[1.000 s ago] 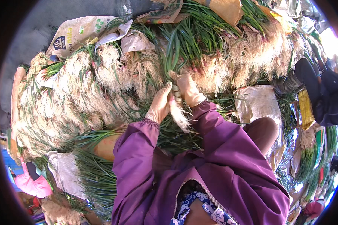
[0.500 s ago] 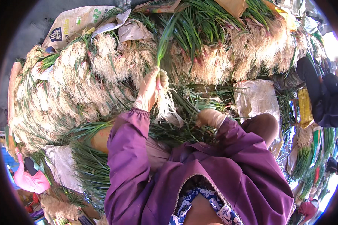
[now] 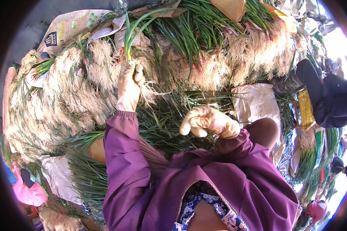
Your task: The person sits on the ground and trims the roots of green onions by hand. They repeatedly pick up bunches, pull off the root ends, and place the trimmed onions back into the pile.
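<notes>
Green onion (image 3: 128, 46) (in left hand (image 3: 128, 85)) clears right hand (image 3: 207, 121).

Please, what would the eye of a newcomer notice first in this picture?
Probably the purple jacket, filling the lower middle, catches the eye first. Next comes the broad mass of pale, stringy roots across the left. Left of the middle, the left hand holds up a green-leaved plant, with its own pale roots hanging at the hand's right side.

I've got grey ground (image 3: 71, 8) upper left, blown-out daylight (image 3: 337, 42) on the right rim, more glare lower right, blue patch (image 3: 10, 174) far left too small to identify.
</notes>
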Demonstrator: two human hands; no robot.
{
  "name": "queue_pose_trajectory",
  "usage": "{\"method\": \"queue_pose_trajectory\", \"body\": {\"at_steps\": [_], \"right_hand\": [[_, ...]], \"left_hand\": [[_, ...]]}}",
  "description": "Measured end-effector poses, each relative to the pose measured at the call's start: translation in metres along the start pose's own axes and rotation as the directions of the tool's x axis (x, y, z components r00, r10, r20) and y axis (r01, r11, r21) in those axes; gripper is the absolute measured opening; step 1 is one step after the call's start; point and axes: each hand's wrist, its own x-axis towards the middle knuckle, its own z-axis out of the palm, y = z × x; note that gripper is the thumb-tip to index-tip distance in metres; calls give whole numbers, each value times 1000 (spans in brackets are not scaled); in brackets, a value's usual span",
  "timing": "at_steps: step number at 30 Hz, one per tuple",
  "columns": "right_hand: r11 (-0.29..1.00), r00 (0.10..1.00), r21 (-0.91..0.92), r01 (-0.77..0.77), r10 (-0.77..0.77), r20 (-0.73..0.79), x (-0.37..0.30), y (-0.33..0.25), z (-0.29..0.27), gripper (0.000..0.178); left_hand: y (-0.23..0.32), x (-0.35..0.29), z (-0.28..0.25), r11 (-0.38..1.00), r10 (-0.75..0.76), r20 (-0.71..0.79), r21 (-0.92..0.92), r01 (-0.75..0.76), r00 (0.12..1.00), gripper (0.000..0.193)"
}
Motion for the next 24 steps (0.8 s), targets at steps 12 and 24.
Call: {"method": "queue_pose_trajectory", "body": {"at_steps": [12, 24], "right_hand": [[286, 458, -610, -739, -451, -766, 70, -28, -111, 25], [730, 599, -664, 162, -608, -521, 56, 31, -27, 27]], "left_hand": [[-58, -9, 31, 869, -494, 177, 64, 491, 851, 33], [-68, -24, 48, 828, -507, 6, 282, 485, 862, 14]]}}
